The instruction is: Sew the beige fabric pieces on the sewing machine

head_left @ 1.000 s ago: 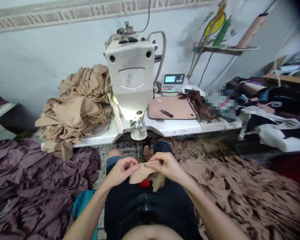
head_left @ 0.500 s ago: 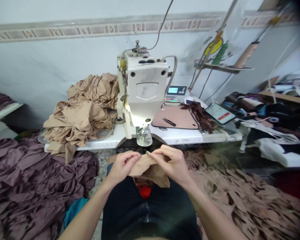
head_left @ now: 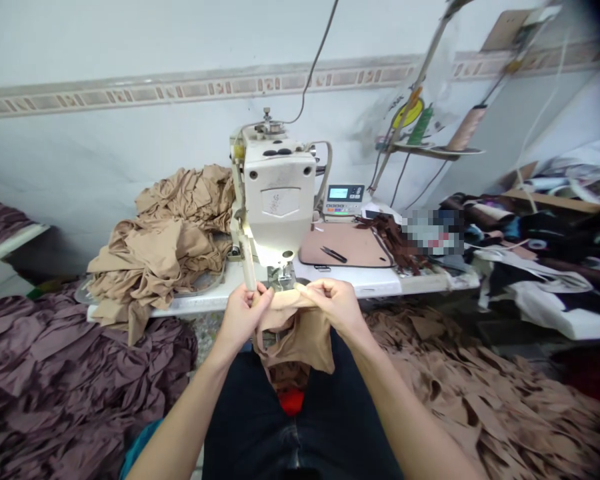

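Both my hands pinch the top edge of a small tan fabric piece (head_left: 300, 337), which hangs down over my lap. My left hand (head_left: 243, 313) grips its left corner and my right hand (head_left: 333, 305) grips its right corner, fingers closed. The fabric's upper edge is stretched between them just in front of the presser foot (head_left: 281, 280) of the white sewing machine (head_left: 277, 200), which stands lit on the white table (head_left: 375, 283).
A heap of tan fabric (head_left: 165, 240) lies on the table's left. A pink mat (head_left: 350, 245) with black snips (head_left: 334, 254) sits to the right, by a control panel (head_left: 343, 195). Purple fabric (head_left: 65, 373) piles up at left, tan pieces (head_left: 480, 387) at right.
My hands lifted the tan fabric piece from my lap up and forward to the machine's presser foot. The view tilted upward too.
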`<state>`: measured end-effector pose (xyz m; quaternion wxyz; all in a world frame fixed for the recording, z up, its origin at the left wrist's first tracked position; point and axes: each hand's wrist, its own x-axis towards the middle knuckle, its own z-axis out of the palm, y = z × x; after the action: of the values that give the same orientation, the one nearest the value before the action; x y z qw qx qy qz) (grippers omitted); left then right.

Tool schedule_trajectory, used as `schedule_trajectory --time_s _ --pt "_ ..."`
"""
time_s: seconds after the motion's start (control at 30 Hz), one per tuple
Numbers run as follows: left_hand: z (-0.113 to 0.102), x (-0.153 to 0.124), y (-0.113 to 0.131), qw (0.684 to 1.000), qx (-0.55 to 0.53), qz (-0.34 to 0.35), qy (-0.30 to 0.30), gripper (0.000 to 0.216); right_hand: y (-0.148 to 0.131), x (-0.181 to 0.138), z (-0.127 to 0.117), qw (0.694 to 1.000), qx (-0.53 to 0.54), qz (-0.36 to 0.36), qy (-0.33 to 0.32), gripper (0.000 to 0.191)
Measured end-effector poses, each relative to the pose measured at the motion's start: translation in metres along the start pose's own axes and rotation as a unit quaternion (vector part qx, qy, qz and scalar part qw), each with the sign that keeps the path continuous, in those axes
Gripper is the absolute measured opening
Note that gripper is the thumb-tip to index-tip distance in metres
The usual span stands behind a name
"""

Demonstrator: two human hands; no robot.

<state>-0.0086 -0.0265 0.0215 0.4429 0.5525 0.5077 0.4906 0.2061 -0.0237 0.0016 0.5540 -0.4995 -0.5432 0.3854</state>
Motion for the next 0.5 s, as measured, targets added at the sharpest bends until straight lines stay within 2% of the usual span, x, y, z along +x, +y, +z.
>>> schedule_trajectory --time_s 0.23,0.4,0.5 --pt "0.01 0.019 -0.002 0.999 -0.025 0.014 0.033 0.037 0.011 0.018 0.0 0.999 0.005 -0.031 0.018 0.034" --pt "0.011 0.031 -0.011 0.999 -0.05 0.015 0.008 0.04 0.018 0.024 0.0 0.999 0.012 -0.034 0.032 0.034" --pt "0.013 0.03 -0.013 0.998 -0.058 0.012 0.008 0.044 0.024 0.022 -0.001 0.999 0.024 -0.027 0.027 0.035"
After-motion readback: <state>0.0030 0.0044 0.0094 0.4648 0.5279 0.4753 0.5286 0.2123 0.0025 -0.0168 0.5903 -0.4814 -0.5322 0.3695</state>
